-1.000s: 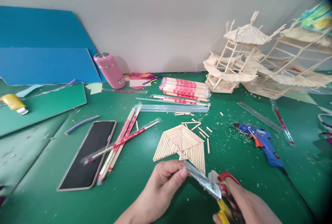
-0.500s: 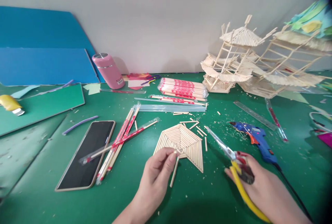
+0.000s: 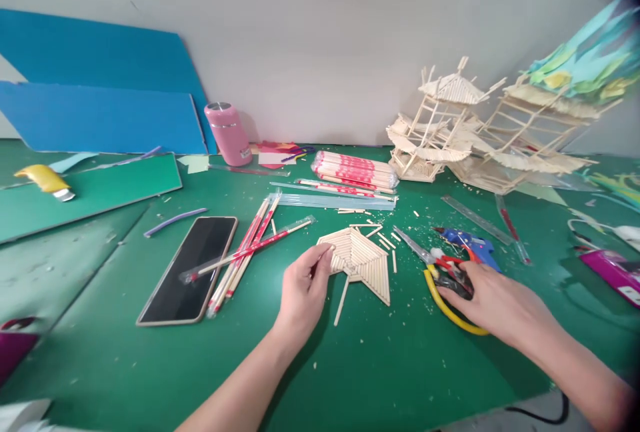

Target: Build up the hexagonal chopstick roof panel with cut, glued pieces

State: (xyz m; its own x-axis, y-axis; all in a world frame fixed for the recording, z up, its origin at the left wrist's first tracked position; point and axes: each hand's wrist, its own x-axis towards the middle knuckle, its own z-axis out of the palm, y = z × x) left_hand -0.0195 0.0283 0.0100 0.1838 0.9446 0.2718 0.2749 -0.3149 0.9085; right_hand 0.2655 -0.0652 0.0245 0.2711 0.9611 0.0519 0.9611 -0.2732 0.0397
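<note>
My left hand (image 3: 306,279) pinches a small piece of wooden stick (image 3: 333,247), its end showing at the fingertips. It is at the left edge of a fan-shaped panel of sticks (image 3: 367,255) lying on the table. One longer stick (image 3: 341,300) juts from the panel's centre towards me. My right hand (image 3: 483,289) is closed around the handles of long-nosed pliers (image 3: 423,253), whose handles look red and yellow. The pliers' jaws point up and left, low over the table. Just behind my right fingers is a blue hot glue gun (image 3: 467,242), partly hidden.
Loose stick pieces (image 3: 386,241) and crumbs lie beyond the panel. A phone (image 3: 193,272) and wrapped chopsticks (image 3: 253,245) are at left. Behind stand a chopstick bundle (image 3: 355,170), a pink flask (image 3: 229,133) and stick-built pagoda models (image 3: 450,122).
My left hand has moved from the panel's centre up to its left edge. My right hand and the pliers have shifted closer to the glue gun. The camera view has shifted.
</note>
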